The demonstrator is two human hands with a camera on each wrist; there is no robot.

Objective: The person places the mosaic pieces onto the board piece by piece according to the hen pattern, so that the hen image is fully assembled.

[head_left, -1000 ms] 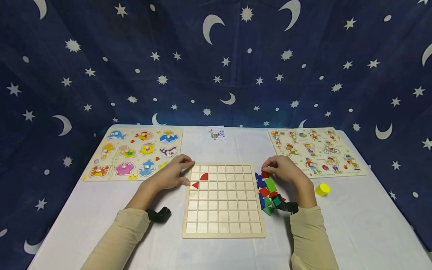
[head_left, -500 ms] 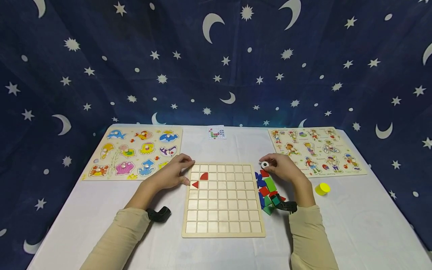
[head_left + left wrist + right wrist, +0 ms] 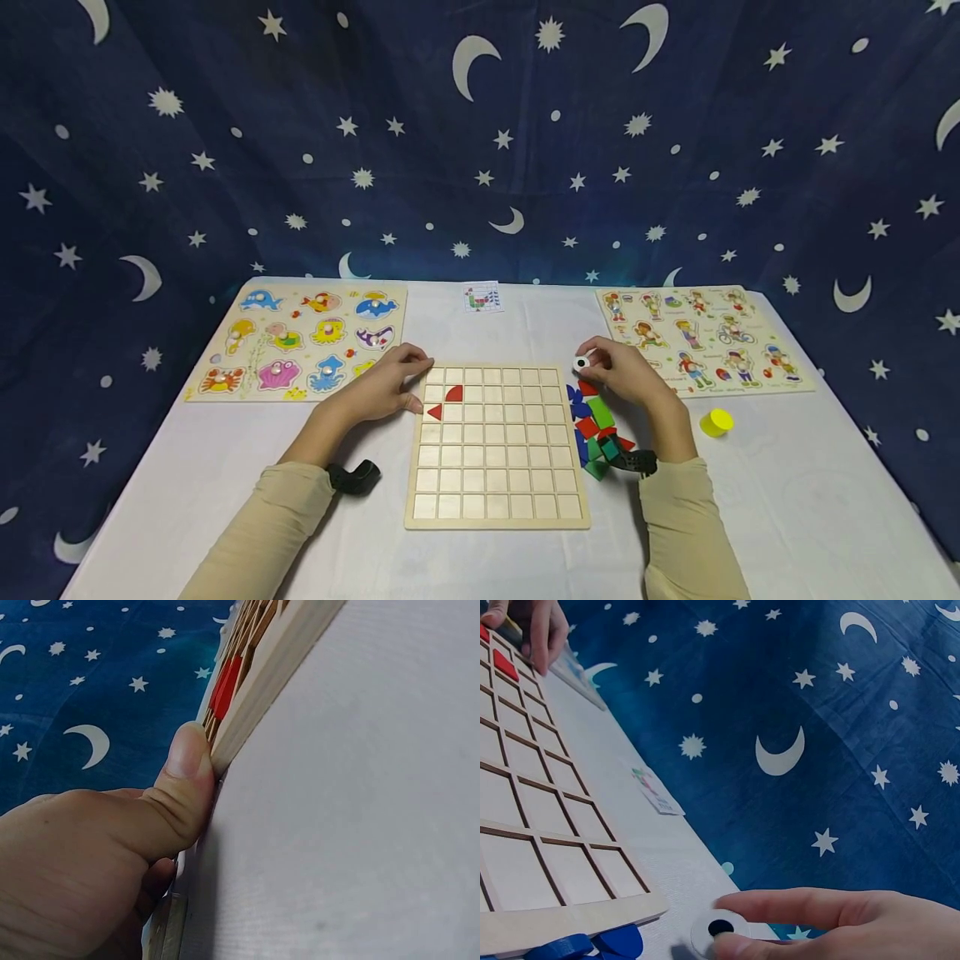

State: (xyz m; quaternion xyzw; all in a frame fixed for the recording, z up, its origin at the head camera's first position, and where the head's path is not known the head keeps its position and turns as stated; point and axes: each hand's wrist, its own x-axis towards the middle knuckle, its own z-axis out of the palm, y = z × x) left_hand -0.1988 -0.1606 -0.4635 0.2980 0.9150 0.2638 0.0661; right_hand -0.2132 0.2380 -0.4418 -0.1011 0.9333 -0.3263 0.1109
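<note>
At the far left corner of a wooden grid board (image 3: 497,480), my left hand (image 3: 381,385) grips the frame, thumb on its left edge and fingers by the corner. The left wrist view shows the thumb (image 3: 187,761) against the wooden side. Two red pieces lie in the grid: a quarter circle (image 3: 454,393) and a triangle (image 3: 435,412). My right hand (image 3: 624,373) pinches a white round disc with a black centre (image 3: 577,365) between thumb and index finger, just off the board's far right corner. The disc (image 3: 699,934) faces the right wrist camera.
Red, green and blue pieces (image 3: 600,412) lie along the board's right edge. A yellow cylinder (image 3: 717,422) stands farther right. Puzzle boards with sea animals (image 3: 258,335) and children (image 3: 701,321) flank the back. A small picture card (image 3: 482,297) lies at the back middle.
My right hand has come up from the pile's far end with the white disc in its fingers and shifted slightly left. The left hand stays on the board corner.
</note>
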